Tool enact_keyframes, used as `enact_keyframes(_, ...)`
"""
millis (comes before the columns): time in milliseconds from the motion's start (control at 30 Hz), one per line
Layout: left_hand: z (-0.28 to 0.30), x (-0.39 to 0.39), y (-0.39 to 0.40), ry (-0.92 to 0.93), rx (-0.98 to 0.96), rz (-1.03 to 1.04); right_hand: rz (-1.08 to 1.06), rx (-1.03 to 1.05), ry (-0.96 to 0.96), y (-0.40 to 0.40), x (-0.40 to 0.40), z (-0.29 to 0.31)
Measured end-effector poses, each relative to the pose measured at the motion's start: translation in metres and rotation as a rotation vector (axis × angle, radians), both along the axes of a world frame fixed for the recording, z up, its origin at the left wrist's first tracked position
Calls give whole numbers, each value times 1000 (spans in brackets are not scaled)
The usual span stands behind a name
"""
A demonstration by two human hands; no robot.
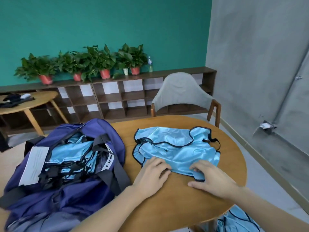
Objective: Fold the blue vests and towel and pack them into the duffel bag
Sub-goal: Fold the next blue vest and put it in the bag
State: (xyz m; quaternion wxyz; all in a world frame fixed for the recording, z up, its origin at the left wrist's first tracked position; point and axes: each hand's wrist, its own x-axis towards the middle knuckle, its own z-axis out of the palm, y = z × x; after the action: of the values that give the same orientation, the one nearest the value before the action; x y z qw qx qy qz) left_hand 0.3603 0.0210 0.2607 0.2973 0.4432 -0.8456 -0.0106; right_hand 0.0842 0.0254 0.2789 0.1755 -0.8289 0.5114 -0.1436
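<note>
A navy duffel bag [66,164] sits open on the left part of a round wooden table [167,206], its mouth gaping toward the camera. Inside it lies a stack of folded light-blue vests [70,153], their black trim and straps showing along the edges; the stack fills most of the visible opening. The bag's dark webbing handles [107,174] drape across the opening and down its near side, and a white label panel [34,164] lies on its left flap. Just right of the bag, one more vest [175,148] is spread loosely on the tabletop, wrinkled, with black-edged arm and neck openings and a thin black strap [212,141] at its far right corner. Both hands rest at the vest's near hem. The left hand [152,173] has its fingers curled with the tips on or pinching the edge of the cloth. The right hand [212,178] likewise has its fingers bent down onto the hem, thumb stretched along the table. More light-blue cloth [237,221] hangs below the table's near right edge. No towel can be told apart among the cloth. A grey chair [180,94] stands behind the table.
</note>
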Motion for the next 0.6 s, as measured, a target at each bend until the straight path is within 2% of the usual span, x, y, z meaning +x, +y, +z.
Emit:
enact_keyframes(167, -1, -17, 12, 38, 116, 33, -110, -16, -182, -1, -4, -11)
enact_keyframes(300, 0, -40, 19, 76, 135, 41, -128, -125, -273, 5, -8, -2)
enact_keyframes(467, 19, -78, 23, 47, 11, 105, -96, -214, -351, 11, -7, 24)
enact_keyframes(600, 38, -98, 21, 88, -81, 112, -57, -304, -324, 8, -17, 48)
